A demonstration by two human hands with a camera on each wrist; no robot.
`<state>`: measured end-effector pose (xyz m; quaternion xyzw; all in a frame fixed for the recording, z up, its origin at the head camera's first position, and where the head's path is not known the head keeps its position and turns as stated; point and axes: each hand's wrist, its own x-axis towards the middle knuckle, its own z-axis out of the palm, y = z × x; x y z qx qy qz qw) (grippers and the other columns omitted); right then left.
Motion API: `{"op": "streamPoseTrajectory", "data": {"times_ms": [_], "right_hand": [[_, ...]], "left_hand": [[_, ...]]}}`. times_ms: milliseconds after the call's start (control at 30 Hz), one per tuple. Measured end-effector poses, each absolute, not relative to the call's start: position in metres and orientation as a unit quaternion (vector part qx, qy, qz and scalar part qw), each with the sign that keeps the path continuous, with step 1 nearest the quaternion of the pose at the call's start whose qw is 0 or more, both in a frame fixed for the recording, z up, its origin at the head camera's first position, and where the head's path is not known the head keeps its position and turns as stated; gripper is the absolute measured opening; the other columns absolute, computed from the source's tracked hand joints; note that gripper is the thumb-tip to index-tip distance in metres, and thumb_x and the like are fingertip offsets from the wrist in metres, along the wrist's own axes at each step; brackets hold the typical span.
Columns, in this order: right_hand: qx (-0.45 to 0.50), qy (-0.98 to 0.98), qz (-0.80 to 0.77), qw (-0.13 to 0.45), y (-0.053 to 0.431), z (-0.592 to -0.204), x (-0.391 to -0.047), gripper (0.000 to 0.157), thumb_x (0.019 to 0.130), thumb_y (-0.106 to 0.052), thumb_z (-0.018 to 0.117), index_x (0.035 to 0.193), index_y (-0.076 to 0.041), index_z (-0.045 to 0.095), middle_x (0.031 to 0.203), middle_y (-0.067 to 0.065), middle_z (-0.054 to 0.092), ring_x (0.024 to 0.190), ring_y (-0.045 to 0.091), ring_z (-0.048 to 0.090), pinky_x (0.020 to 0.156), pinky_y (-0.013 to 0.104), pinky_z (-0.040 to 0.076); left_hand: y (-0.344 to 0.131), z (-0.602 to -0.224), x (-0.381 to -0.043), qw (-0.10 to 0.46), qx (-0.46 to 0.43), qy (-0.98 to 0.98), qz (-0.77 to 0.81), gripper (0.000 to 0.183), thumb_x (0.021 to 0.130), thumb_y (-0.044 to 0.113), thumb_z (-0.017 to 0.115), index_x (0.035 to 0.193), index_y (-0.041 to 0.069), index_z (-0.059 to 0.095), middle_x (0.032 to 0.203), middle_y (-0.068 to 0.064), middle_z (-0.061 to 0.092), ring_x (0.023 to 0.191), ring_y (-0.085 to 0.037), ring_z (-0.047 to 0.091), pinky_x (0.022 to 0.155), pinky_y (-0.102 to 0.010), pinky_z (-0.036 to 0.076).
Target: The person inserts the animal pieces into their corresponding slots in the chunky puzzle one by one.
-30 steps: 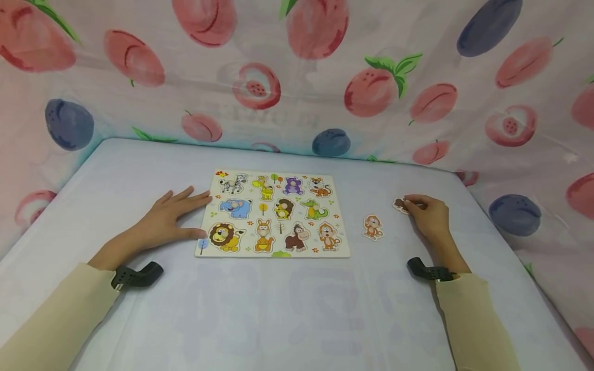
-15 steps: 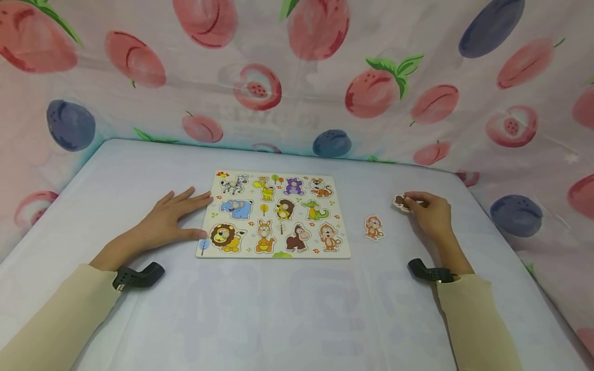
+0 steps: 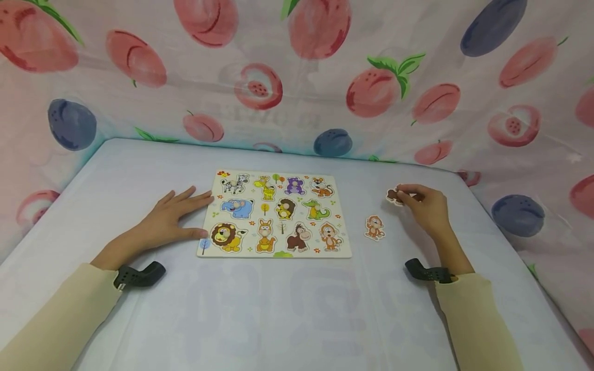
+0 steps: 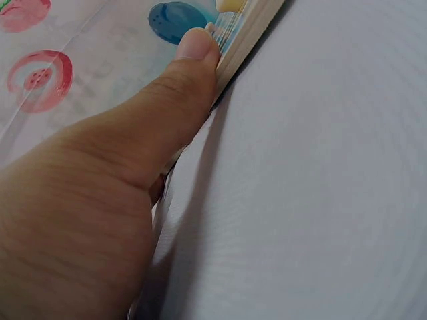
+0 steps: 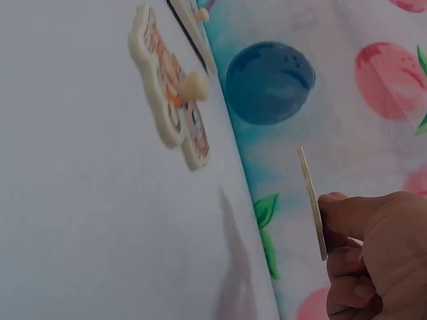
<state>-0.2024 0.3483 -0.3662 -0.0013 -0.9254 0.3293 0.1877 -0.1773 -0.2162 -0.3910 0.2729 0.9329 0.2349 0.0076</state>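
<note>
My left hand [image 3: 169, 219] lies spread at the left side of a wooden animal puzzle board [image 3: 345, 252], thumb and fingertips at its edge. In the left wrist view, the thumb [image 4: 180, 87] lies along the board's side [image 4: 243, 57]. Out to the right, my right hand [image 3: 426, 208] pinches a brown puzzle piece [image 3: 392, 196] between thumb and fingers. Edge-on in the right wrist view, this puzzle piece [image 5: 310, 200] is raised off the table; fingers partly cover its picture. A monkey puzzle piece [image 3: 374, 228] with a round knob [image 5: 195, 87] lies between board and right hand.
Animal pictures fill the board in three rows, including a lion [image 3: 226, 237] and a crocodile [image 3: 314, 210]. A white cloth covers the table [image 3: 278, 314]. Behind it hangs a fruit-patterned curtain [image 3: 306, 108]. Dark bands [image 3: 140, 275] sit on both wrists.
My right hand has lifted the brown puzzle piece and shifted it slightly left and away from me. The left hand stays at the board, and the monkey piece has not moved.
</note>
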Motion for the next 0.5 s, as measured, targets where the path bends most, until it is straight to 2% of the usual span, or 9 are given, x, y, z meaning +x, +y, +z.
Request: {"op": "streamPoseTrajectory", "data": {"times_ms": [67,233,500], "right_hand": [[0.009,-0.925,0.329,0.191,0.345,-0.363,-0.202,0.029,0.092,-0.029,0.066,0.111,-0.008,0.071,0.099,0.009,0.070,0.072,0.015,0.053,0.051,0.031,0.040],[0.042,-0.923,0.328,0.198,0.332,-0.355,-0.199,0.027,0.092,-0.027,0.066,0.109,-0.007,0.072,0.099,0.012,0.071,0.070,0.015,0.056,0.055,0.022,0.038],[0.076,-0.923,0.317,0.207,0.320,-0.349,-0.198,0.022,0.091,-0.022,0.068,0.106,-0.008,0.073,0.096,0.010,0.071,0.064,0.015,0.053,0.051,0.020,0.038]], "left_hand": [[-0.216,-0.391,-0.178,0.007,0.272,0.933,0.234,0.087,0.080,0.056,0.068,0.149,0.014,0.036,0.154,-0.006,0.031,0.144,-0.033,0.009,0.113,-0.052,-0.005],[-0.215,-0.392,-0.177,0.005,0.270,0.934,0.234,0.086,0.080,0.055,0.070,0.148,0.014,0.037,0.153,-0.005,0.032,0.144,-0.033,0.011,0.113,-0.052,-0.003],[-0.215,-0.392,-0.177,0.001,0.265,0.935,0.236,0.084,0.079,0.053,0.071,0.148,0.015,0.039,0.153,-0.004,0.034,0.144,-0.032,0.011,0.114,-0.051,-0.002]]}}
